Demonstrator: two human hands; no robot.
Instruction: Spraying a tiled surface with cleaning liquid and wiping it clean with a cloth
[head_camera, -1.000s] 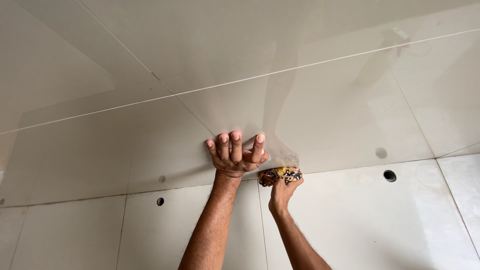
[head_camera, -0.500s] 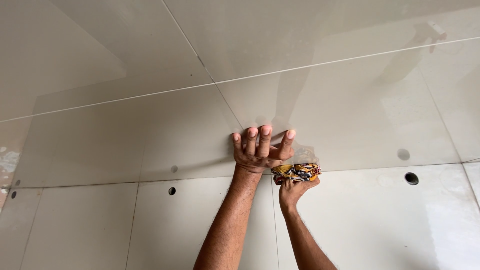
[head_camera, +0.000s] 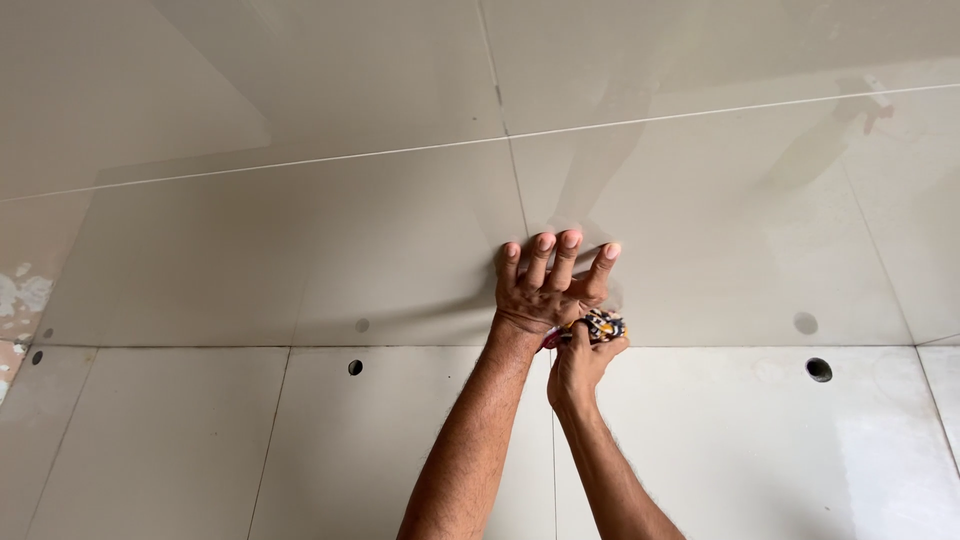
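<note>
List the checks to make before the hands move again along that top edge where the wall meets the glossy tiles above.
1. Left hand braced flat on the glossy upper tile, fingers spread: ok.
2. Right hand gripping the patterned cloth: ok.
3. Cloth pressed into the joint between wall tile and upper tile: ok, as far as visible.
4. Cloth clean enough: cannot tell.
5. Round holes in the wall tile clear of the hands: ok.
6. Residue on the joint: cannot tell.

A single head-worn camera looks steeply upward along the glossy pale tiled wall (head_camera: 250, 430) to the glossy pale tiled ceiling (head_camera: 300, 100), fairly near, probably arm's reach; both raised forearms enter from the bottom edge.
</note>
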